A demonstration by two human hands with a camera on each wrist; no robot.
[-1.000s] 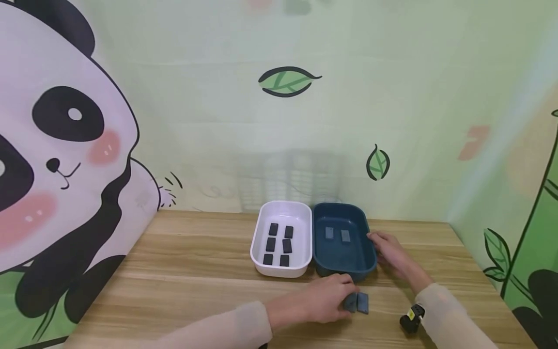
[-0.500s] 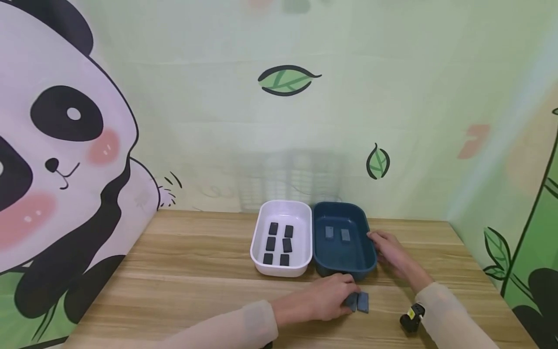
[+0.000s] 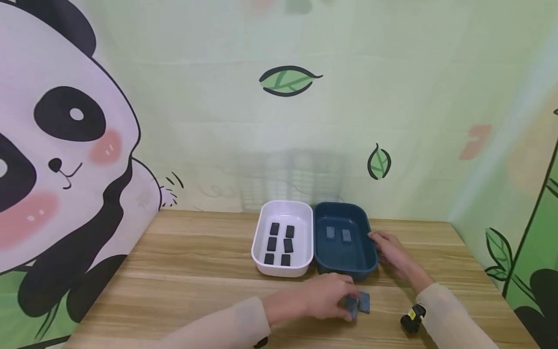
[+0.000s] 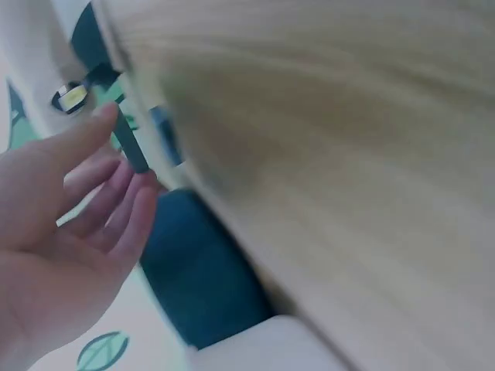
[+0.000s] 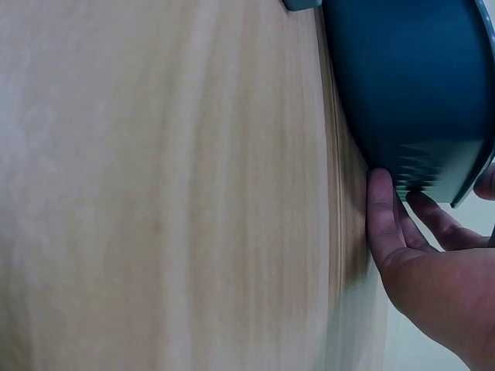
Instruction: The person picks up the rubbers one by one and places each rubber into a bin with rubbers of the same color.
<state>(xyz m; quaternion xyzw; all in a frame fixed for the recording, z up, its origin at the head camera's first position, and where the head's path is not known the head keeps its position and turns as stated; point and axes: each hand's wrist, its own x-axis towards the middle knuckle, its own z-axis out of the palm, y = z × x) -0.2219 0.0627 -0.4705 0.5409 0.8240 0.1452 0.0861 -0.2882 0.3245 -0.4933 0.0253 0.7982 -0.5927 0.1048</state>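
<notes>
In the head view my left hand (image 3: 324, 296) pinches a small blue-grey rectangular tile (image 3: 351, 308) between thumb and fingertips, just in front of the dark blue bin (image 3: 342, 259). The left wrist view shows that tile (image 4: 133, 143) edge-on between the thumb and the fingers. A second blue-grey tile (image 3: 364, 303) lies on the table close to its right. My right hand (image 3: 392, 252) holds the bin's right side; in the right wrist view its fingers (image 5: 380, 205) lie against the outer wall, with a fingertip at the rim. Two blue-grey tiles (image 3: 346, 236) lie inside the bin.
A white bin (image 3: 283, 271) stands against the blue bin's left side, with several black tiles (image 3: 288, 245) laid in two columns. Both bins are near the back of the wooden table (image 3: 187, 257), before a printed panda backdrop (image 3: 209, 97). A black wrist camera (image 3: 411, 320) hangs at the right sleeve.
The tile in my left hand has shifted slightly towards the table's front, and more of it shows beside the second tile. My right hand stays at the bin's side.
</notes>
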